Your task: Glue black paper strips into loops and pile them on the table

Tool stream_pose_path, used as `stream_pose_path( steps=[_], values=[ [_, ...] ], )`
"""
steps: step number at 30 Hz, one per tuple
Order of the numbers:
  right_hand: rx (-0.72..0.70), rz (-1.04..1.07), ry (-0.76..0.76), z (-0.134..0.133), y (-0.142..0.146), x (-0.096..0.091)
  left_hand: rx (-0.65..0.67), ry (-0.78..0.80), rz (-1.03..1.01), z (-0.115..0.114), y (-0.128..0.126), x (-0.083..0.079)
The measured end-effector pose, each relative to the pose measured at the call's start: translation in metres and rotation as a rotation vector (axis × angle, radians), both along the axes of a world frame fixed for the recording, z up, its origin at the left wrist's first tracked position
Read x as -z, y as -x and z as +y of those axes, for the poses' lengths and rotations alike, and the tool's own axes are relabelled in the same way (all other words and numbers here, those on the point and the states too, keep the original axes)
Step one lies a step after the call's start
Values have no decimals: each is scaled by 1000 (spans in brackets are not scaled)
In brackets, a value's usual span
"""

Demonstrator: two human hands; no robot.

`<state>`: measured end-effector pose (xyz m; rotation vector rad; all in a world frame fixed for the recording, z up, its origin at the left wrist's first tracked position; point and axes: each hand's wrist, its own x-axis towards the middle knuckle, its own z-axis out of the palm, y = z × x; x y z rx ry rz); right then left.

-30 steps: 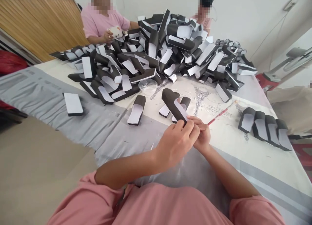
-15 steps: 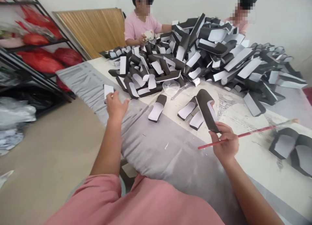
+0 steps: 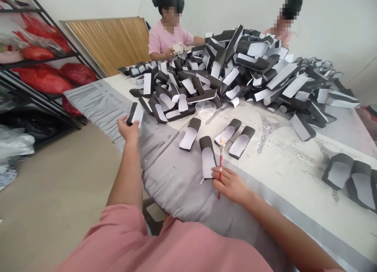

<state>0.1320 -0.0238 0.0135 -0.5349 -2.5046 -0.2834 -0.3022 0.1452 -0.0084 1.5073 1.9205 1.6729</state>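
While the left hand (image 3: pixel 128 131) reaches out at ten o'clock, thumb and fingers closed on a black foam piece with a white face (image 3: pixel 135 114), the right hand (image 3: pixel 231 185) rests at one o'clock, fingers curled firmly around an upright red-handled brush (image 3: pixel 220 174). Its fingertips lie just beside a second such piece (image 3: pixel 207 159), flat on a printed table cover (image 3: pixel 282 166). Three more pieces (image 3: pixel 227 131) lie flat at twelve o'clock, below a small clear plastic dish (image 3: pixel 205 109), contents indistinct. Beyond stands a large heap of pieces (image 3: pixel 224 68). The cover bears an Eiffel Tower print (image 3: pixel 267 134) with script too small to read. At eleven o'clock, a co-worker (image 3: pixel 167 40) holds a white plush toy (image 3: pixel 178 48). Red bags (image 3: pixel 44 79) fill metal shelving (image 3: pixel 38 54) at ten o'clock.
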Motion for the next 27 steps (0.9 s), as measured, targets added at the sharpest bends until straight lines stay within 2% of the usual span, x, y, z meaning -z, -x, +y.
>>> stream_pose_path(
  steps=[2, 4, 8, 10, 14, 17, 19, 24, 27],
  values=[
    [1, 14, 46, -2, 1, 3, -138, -62, -120, -6, -18, -7],
    [6, 50, 92, -4, -3, 5, -128, -198, -156, -21, -47, -22],
    [20, 148, 145, -10, -12, 3, -9, -343, -126, -63, -113, -58],
    [43, 217, 163, -13, -17, -2, 63, -401, -95, -80, -142, -66],
    [101, 380, 146, -20, -27, -16, 223, -454, 70, -100, -184, -60],
    [161, 481, 113, -25, -39, -29, 349, -511, 261, -106, -205, -56],
    [221, 539, 103, -26, -49, -37, 430, -579, 370, -107, -216, -60],
    [381, 681, 87, -21, -78, -45, 471, -638, 477, -102, -237, -74],
    [475, 787, 152, -13, -95, -43, 511, -657, 499, -99, -247, -75]
  ],
)
